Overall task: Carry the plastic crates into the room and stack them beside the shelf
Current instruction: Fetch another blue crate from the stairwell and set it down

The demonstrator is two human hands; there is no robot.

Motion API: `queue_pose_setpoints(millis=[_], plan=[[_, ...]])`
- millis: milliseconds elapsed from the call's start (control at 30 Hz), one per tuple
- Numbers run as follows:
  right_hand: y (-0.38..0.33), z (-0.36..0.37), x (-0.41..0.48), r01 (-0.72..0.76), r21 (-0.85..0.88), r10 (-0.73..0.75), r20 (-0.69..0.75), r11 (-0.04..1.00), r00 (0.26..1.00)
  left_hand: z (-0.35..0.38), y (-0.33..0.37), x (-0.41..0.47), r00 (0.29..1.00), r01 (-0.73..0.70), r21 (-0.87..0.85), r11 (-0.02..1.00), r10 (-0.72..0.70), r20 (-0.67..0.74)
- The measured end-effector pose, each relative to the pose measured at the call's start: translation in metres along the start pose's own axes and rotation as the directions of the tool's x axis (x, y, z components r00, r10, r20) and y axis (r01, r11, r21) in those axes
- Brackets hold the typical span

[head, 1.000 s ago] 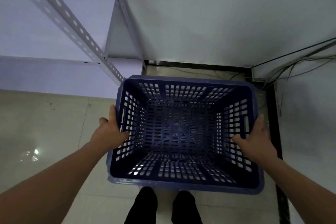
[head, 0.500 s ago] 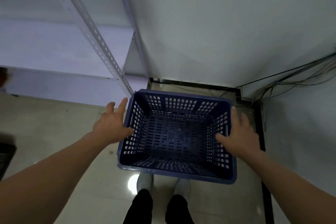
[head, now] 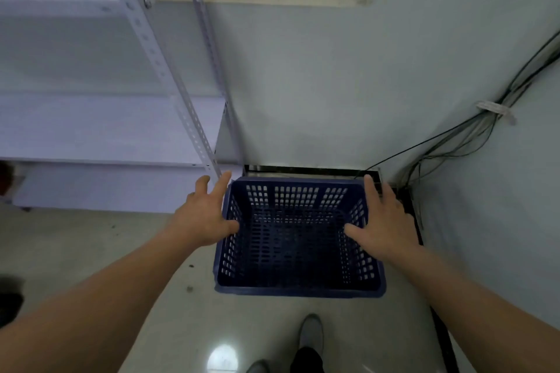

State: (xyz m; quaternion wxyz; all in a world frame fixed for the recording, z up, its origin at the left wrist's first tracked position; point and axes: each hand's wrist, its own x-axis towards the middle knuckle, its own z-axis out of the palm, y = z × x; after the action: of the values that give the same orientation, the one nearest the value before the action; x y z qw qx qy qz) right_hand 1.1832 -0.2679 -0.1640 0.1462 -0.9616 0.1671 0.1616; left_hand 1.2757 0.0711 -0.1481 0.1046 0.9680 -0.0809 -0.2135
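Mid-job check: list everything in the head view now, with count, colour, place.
blue perforated plastic crate: one, dark blue, corner right of the shelf
white metal shelf with slotted uprights: one, white, left
bundle of thin cables: one, black, down the right wall
white tag: one, white, on the cables
black skirting strip: one, black, behind the crate
glossy tiled floor: one, pale, underfoot
grey shoes: two, grey, bottom edge
left hand: one, fingers straight, at crate's left wall
right hand: one, fingers straight, at crate's right wall
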Motion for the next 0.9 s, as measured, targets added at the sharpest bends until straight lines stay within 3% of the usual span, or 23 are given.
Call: queue_pose_setpoints(millis=[500,900], plan=[[-0.026,-0.033,-0.09,-0.083,0.045,0.09,-0.165,0.996,0.982,-0.042,-0.006,-0.05,0.983,-0.183,0.031,0.983,0.184,-0.025],[0.006,-0.07,-0.179,-0.182,0.034,0.184,-0.298,0.983,0.937,-0.065,0.075,-0.087,0.921,-0.385,0.063,0.921,0.388,-0.042]])
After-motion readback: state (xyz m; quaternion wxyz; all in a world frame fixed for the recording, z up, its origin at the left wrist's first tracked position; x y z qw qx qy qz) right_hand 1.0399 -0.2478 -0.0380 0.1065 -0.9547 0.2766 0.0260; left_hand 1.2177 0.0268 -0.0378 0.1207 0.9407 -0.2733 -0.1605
